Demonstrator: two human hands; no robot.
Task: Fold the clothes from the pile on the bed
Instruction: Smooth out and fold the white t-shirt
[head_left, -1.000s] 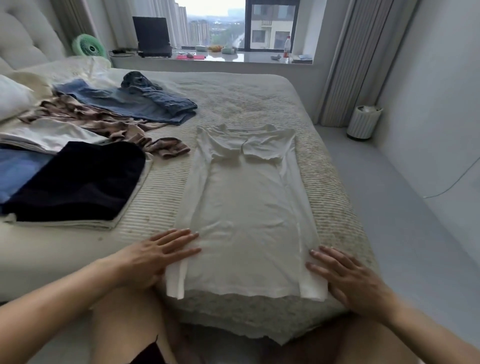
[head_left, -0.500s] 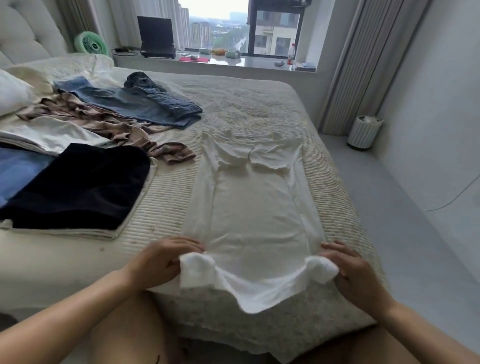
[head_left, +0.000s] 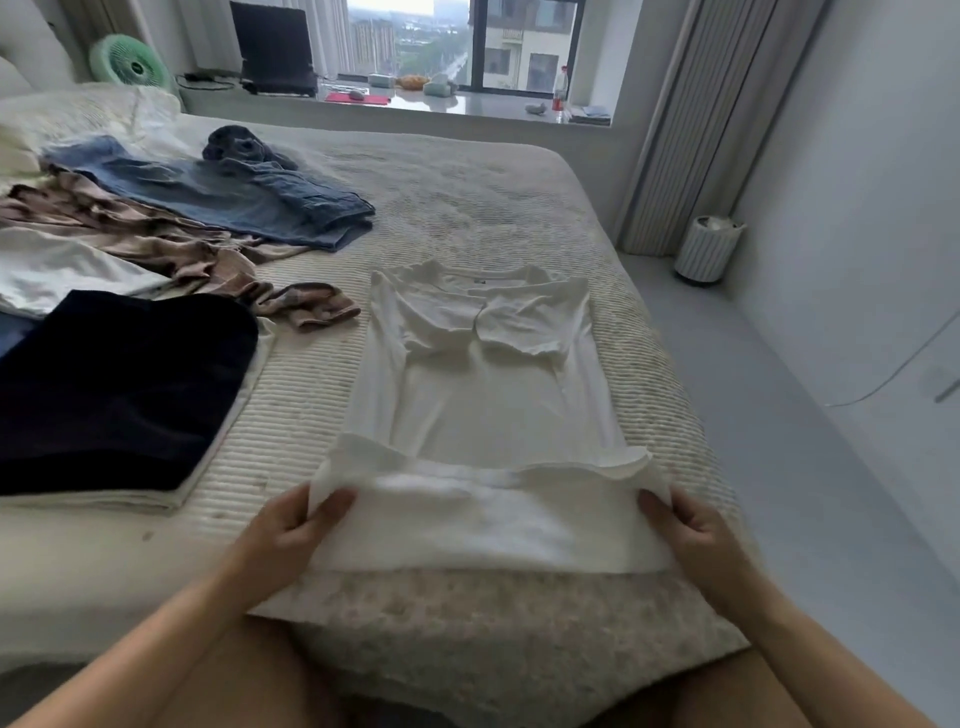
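Note:
A white T-shirt (head_left: 483, 384) lies lengthwise on the bed (head_left: 467, 182), sleeves folded in, collar at the far end. Its near hem is lifted off the cover and turned toward the collar. My left hand (head_left: 291, 525) pinches the hem's left corner, and my right hand (head_left: 691, 530) pinches the right corner. To the left lie unfolded clothes: blue jeans (head_left: 234, 197) and a brown patterned garment (head_left: 171, 249). Nearer me a dark navy folded piece (head_left: 114, 384) tops a stack, with a white garment (head_left: 57, 270) behind it.
The bed's right edge drops to a grey floor with a white ribbed bin (head_left: 706, 249) by the curtain. A windowsill at the far end carries a laptop (head_left: 272, 49), a green fan (head_left: 130, 60) and a bottle (head_left: 560, 96). My knees press against the bed's near edge.
Both hands went from lying flat beside the shirt's hem to pinching its two corners. The hem has risen off the bed and moved toward the collar.

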